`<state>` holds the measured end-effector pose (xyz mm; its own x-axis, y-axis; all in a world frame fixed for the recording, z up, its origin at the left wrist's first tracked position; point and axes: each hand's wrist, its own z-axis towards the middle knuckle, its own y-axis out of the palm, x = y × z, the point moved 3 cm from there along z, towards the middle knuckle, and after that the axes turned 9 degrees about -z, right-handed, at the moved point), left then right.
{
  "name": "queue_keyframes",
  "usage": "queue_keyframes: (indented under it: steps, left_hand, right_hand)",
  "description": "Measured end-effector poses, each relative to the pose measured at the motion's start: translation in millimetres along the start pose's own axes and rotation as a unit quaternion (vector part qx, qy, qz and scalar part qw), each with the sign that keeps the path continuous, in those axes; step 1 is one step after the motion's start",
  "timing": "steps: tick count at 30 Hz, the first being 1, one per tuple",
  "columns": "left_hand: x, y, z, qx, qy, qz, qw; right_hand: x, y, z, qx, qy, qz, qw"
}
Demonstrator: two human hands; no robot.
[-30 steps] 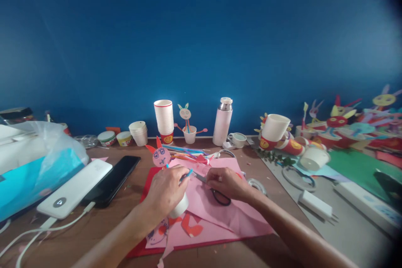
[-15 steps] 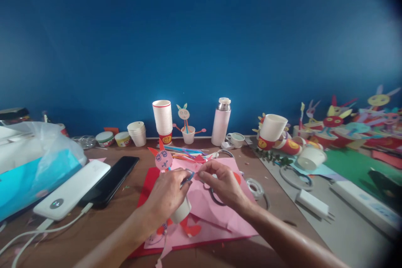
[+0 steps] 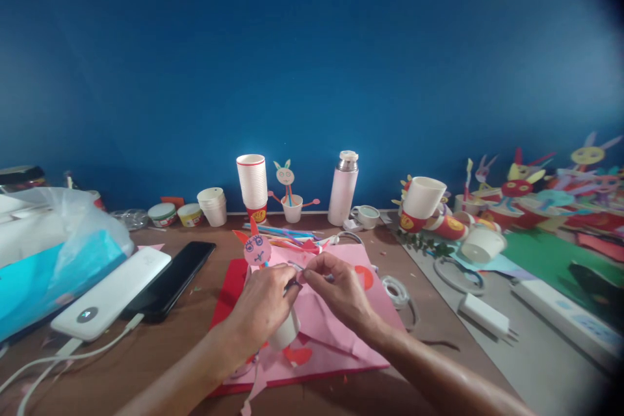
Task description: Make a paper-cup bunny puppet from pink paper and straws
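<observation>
My left hand (image 3: 270, 296) is closed over a paper cup figure. Its white cup (image 3: 285, 331) shows below my fingers, and its pink round head (image 3: 257, 249) with drawn eyes and red ears rises behind the hand. A thin bluish piece appears at my left fingertips. My right hand (image 3: 336, 283) pinches at that same spot, its fingertips meeting the left ones; what it holds is too small to make out. Beneath both hands lie pink paper sheets (image 3: 336, 338) over a red sheet (image 3: 228, 296), with an orange-red cut-out (image 3: 298, 355) on top.
Behind the paper lie coloured sticks (image 3: 287, 234), a stack of cups (image 3: 254, 185), another cup figure (image 3: 291, 208) and a pink flask (image 3: 342, 192). A power bank (image 3: 112, 292) and phone (image 3: 170, 283) are left. More figures, a charger (image 3: 487, 316) and a power strip (image 3: 570, 318) stand right.
My right hand has moved slightly left, so its fingertips now meet the left ones. The figure has shifted a little to the right with my left hand, and the blue end is less visible.
</observation>
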<state>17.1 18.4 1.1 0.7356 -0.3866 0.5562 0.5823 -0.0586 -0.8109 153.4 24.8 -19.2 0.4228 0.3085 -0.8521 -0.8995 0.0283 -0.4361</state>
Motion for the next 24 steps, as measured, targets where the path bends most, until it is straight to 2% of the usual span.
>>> queue_keyframes:
  steps: [10,24]
  left_hand:
    - [3.5,-0.1,-1.4,-0.008,0.003,0.005,1.000]
    - [8.4,-1.7,-2.7,-0.004,-0.002,0.002,1.000]
  right_hand:
    - [3.3,1.5,-1.1,0.010,0.001,-0.027,1.000]
    - [8.9,6.4,-3.4,0.021,-0.012,0.028,0.999]
